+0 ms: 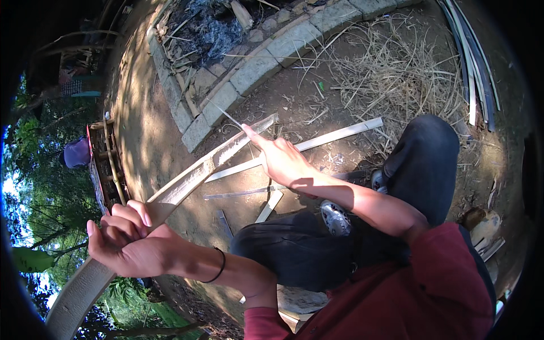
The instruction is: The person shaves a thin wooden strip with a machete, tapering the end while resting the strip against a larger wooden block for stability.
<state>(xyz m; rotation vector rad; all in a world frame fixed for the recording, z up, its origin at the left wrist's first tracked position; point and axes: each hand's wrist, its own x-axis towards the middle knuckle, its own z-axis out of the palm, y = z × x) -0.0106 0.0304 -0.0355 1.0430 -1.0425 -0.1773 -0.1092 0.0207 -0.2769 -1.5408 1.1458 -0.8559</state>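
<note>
A long split bamboo strip (pixel 181 186) runs slantwise from the lower left to the middle of the head view, pale inner face up, with a node partway along. My left hand (pixel 136 243) is closed round it, with the thumb and fingers curled at its edges. My right hand (pixel 283 161) is closed near the strip's far end, the index finger stretched forward. From it a thin knife blade (pixel 225 113) points up and left, across the strip's end. The knife's handle is hidden inside the hand. Whether the blade touches the bamboo I cannot tell.
A pale slat (pixel 340 134) and a short slat (pixel 268 206) lie on the ground before my knees. Shavings (pixel 396 73) are heaped at the upper right, beside long strips (pixel 470 62). Brick edging (pixel 258 71) borders an ashy fire pit (pixel 209 31). A bamboo bench (pixel 110 156) stands left.
</note>
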